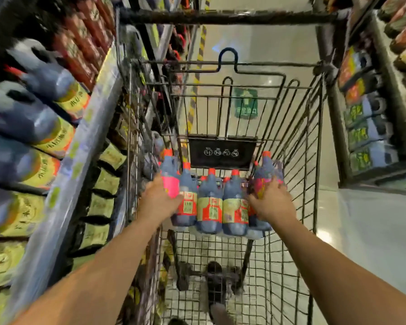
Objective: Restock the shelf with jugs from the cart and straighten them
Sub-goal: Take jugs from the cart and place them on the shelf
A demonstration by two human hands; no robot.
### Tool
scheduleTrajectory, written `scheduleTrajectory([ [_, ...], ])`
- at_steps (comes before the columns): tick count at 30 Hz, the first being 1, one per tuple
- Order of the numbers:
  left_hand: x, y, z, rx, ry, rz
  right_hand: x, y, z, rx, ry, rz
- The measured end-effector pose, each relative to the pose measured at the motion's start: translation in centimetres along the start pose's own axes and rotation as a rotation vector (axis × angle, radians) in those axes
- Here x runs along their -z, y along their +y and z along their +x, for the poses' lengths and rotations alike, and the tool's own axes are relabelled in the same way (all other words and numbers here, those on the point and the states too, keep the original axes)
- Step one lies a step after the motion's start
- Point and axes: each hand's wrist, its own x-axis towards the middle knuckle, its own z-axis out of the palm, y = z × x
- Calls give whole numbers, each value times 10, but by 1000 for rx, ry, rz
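Observation:
Inside the wire cart [298, 146] stands a row of dark jugs [210, 202] with orange caps and red-and-yellow labels. My left hand [158, 200] is closed around the leftmost jug [170, 174], which sits higher than the row. At the other end, my right hand [271, 202] grips the rightmost jug [266, 174], also raised. The shelf [80, 146] on the left holds similar dark jugs [33, 109] with yellow labels, blurred in this view.
A second shelf unit [373, 109] with dark jugs stands at the right of the aisle. The cart's black handle bar [230, 18] runs across the top. Pale floor with a green sign [245, 103] lies beyond the cart. A foot shows below the cart.

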Motion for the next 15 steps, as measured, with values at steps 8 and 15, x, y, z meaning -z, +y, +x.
scheduleTrajectory([
  [8, -35, -12, 43, 187, 26, 89, -22, 5, 37, -151, 11, -89],
  [15, -56, -7, 71, 325, 56, 250, -31, 10, 58, -213, 15, -71],
])
